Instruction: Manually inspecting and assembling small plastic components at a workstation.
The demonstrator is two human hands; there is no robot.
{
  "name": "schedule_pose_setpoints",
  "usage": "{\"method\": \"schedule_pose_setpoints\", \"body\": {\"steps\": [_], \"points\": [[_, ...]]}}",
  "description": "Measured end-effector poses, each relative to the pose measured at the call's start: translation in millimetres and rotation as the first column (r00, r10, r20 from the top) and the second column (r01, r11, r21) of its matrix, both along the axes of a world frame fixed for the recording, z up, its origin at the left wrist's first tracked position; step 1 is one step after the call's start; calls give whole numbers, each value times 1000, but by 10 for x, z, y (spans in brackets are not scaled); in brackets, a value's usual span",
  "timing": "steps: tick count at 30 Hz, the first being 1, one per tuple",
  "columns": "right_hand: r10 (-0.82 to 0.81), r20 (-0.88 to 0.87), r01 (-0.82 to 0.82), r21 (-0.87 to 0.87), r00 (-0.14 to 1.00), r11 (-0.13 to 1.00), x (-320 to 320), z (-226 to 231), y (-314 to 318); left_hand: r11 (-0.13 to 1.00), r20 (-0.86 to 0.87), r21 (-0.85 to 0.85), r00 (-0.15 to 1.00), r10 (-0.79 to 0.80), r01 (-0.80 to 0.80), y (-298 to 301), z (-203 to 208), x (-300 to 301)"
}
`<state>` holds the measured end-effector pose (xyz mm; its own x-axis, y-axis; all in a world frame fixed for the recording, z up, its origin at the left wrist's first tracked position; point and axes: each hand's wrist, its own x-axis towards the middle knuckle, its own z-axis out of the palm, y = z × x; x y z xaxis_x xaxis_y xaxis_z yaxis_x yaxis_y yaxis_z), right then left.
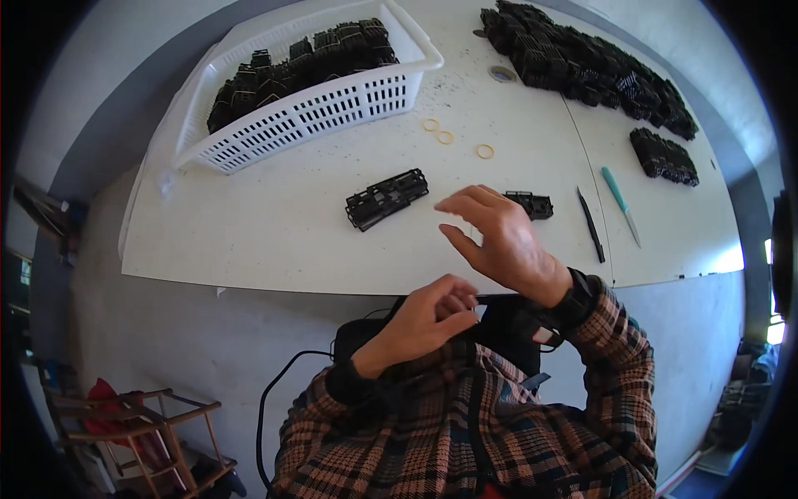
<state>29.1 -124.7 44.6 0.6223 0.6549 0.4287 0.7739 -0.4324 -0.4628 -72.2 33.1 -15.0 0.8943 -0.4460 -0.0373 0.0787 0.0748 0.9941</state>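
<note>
My right hand (505, 243) hovers over the near part of the table, thumb and fingers apart, with nothing between them. Lower and to the left, my left hand (426, 323) is in front of the table edge, its fingers loosely curled, thumb apart, nothing visible in it. A black openwork plastic part or stack of parts (387, 199) lies tilted on the table, left of my right hand's fingertips. Behind that hand lies a smaller black plastic piece (532, 205), partly hidden by it.
A white slotted basket (312, 118) holding bundled black parts stands back left. Yellow rubber bands (445, 138) lie mid-table beyond my hands. To the right are a black pen (591, 226), a teal-handled knife (619, 200), a black bundle (665, 156), a long pile (582, 62) and a tape roll (501, 74).
</note>
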Motion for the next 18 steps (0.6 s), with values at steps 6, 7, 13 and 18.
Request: {"method": "schedule_pose_setpoints", "body": {"steps": [6, 7, 13, 18], "points": [[0, 98, 21, -214, 995, 977, 454, -13, 431, 998, -160, -15, 986, 53, -56, 334, -162, -87], [-3, 116, 35, -276, 993, 960, 531, -35, 488, 997, -179, -42, 983, 51, -59, 353, -185, -90], [26, 18, -13, -501, 1000, 865, 801, -148, 641, 996, -159, -82, 987, 6, -19, 404, -248, -58], [-27, -74, -19, -560, 997, 828, 874, -168, 639, 994, -194, -110, 980, -44, 23, 445, -231, 23]]}}
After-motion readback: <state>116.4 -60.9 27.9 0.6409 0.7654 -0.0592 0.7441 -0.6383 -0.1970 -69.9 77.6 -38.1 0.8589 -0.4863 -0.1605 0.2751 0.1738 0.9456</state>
